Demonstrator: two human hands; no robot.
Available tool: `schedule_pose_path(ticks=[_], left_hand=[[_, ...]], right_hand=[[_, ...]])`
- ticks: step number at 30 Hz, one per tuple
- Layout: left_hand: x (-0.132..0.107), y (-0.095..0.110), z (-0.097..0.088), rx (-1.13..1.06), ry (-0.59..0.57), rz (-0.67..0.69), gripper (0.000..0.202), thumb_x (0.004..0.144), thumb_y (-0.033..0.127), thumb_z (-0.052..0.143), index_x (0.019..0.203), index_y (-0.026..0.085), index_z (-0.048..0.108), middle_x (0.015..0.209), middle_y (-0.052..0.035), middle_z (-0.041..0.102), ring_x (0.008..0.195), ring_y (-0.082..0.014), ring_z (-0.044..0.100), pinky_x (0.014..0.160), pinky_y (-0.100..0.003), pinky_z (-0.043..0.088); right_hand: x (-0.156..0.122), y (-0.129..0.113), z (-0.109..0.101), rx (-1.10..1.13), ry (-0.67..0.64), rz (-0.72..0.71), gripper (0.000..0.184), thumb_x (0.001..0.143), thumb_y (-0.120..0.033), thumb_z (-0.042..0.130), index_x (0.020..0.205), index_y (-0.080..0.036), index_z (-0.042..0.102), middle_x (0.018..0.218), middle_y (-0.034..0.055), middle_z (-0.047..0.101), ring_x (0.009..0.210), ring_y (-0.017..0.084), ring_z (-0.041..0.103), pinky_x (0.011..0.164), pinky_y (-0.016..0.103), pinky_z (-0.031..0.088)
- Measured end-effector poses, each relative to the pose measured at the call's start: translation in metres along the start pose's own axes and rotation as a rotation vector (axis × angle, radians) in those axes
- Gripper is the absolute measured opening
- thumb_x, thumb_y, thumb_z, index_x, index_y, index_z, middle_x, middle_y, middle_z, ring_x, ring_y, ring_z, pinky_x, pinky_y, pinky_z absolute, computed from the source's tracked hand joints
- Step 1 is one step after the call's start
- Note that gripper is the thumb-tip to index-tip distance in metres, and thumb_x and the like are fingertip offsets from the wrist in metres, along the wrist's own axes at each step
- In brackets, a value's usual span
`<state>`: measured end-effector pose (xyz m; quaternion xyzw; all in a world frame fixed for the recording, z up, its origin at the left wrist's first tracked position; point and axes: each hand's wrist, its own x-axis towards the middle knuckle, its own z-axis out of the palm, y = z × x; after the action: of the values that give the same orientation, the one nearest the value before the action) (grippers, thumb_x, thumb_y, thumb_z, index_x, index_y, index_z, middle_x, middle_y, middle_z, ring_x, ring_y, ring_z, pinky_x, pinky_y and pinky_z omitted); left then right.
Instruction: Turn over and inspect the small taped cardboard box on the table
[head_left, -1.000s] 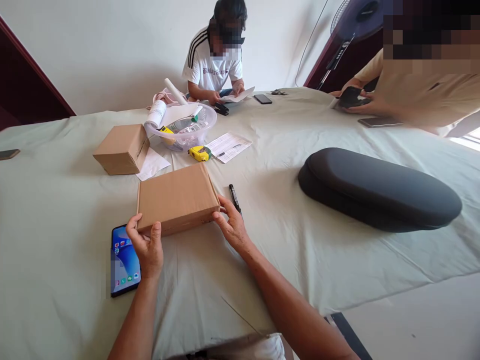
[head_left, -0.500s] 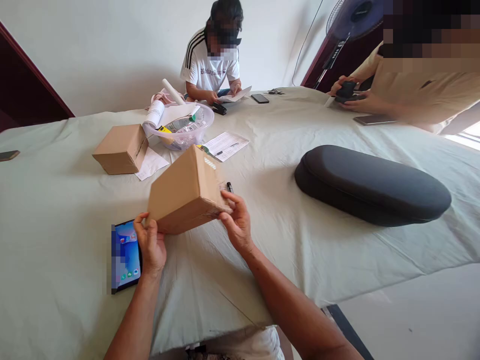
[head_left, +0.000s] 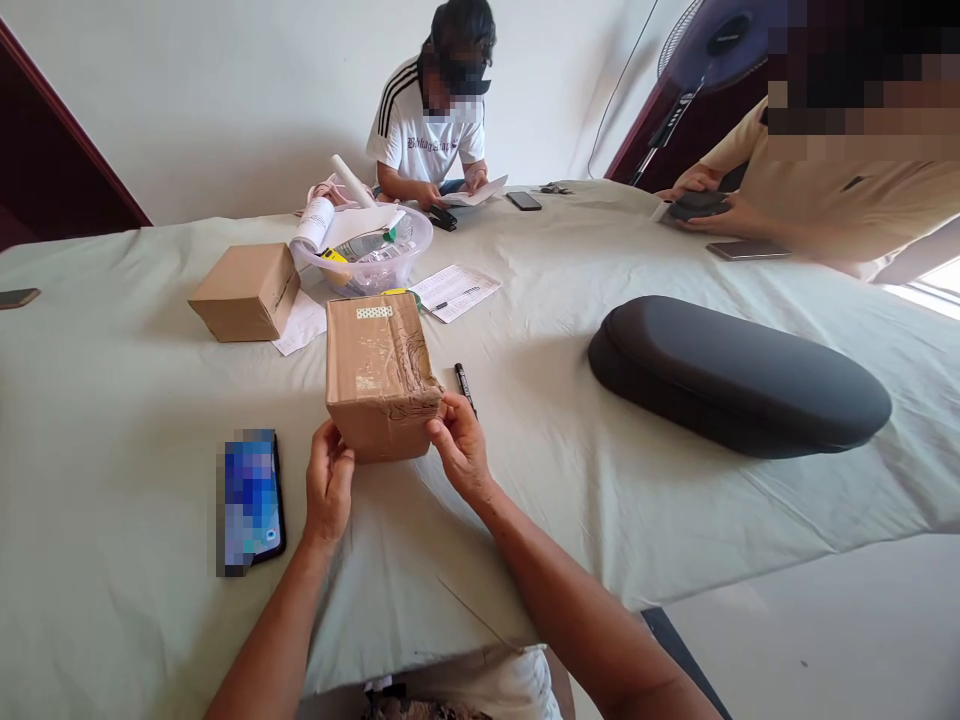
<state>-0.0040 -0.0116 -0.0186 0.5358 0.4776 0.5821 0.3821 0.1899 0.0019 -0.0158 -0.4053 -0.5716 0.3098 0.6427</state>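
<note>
Between my two hands is a brown cardboard box (head_left: 367, 375), its taped top face wrinkled along the right side and near edge. My left hand (head_left: 328, 490) grips the lower left corner, thumb toward me. At the near right corner, my right hand (head_left: 461, 445) pinches the crumpled edge. Whether the box's underside touches the cloth, I cannot tell. A black marker (head_left: 465, 388) lies just beyond my right hand. Left of my left hand is a phone (head_left: 255, 500) with its screen lit.
A second cardboard box (head_left: 244, 290) sits back left beside a plastic basin (head_left: 397, 265) of bottles and paper rolls. A printed sheet (head_left: 457, 290) lies near it. A long black case (head_left: 742, 375) occupies the right. Two people sit across the cloth-covered table (head_left: 540, 520), their hands holding things.
My hands have turned the cardboard box and lowered it, so its taped, wrinkled face now shows on top. My left hand has shifted right, away from the phone.
</note>
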Motion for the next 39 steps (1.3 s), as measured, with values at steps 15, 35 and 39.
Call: schedule_pose_path(ticks=[15, 35, 39], left_hand=[[0.001, -0.006, 0.001, 0.185, 0.081, -0.014, 0.063, 0.093, 0.059, 0.058, 0.142, 0.02, 0.05, 0.137, -0.0155, 0.065, 0.126, -0.0276, 0.063, 0.106, -0.039, 0.05], [-0.006, -0.007, 0.012, -0.239, -0.175, -0.254, 0.071, 0.086, 0.064, 0.067, 0.14, 0.023, 0.045, 0.141, -0.0193, 0.063, 0.118, -0.0319, 0.071, 0.09, -0.046, 0.064], [-0.005, -0.002, 0.013, -0.203, -0.184, -0.314, 0.065, 0.086, 0.065, 0.065, 0.129, 0.018, 0.055, 0.114, -0.0176, 0.074, 0.091, -0.0308, 0.078, 0.073, -0.044, 0.065]], right_hand=[[0.009, 0.008, -0.007, -0.478, -0.445, 0.259, 0.077, 0.083, -0.029, 0.077, 0.151, -0.018, 0.044, 0.075, -0.0024, 0.062, 0.066, 0.016, 0.055, 0.065, 0.028, 0.045], [0.009, -0.006, -0.015, -0.54, 0.003, -0.164, 0.051, 0.093, -0.061, 0.06, 0.134, -0.031, 0.068, 0.128, 0.0107, 0.055, 0.109, 0.025, 0.064, 0.099, 0.047, 0.057], [0.01, -0.01, -0.017, -0.587, 0.034, -0.182, 0.047, 0.092, -0.059, 0.063, 0.128, -0.031, 0.071, 0.126, 0.0108, 0.058, 0.11, 0.026, 0.064, 0.097, 0.047, 0.059]])
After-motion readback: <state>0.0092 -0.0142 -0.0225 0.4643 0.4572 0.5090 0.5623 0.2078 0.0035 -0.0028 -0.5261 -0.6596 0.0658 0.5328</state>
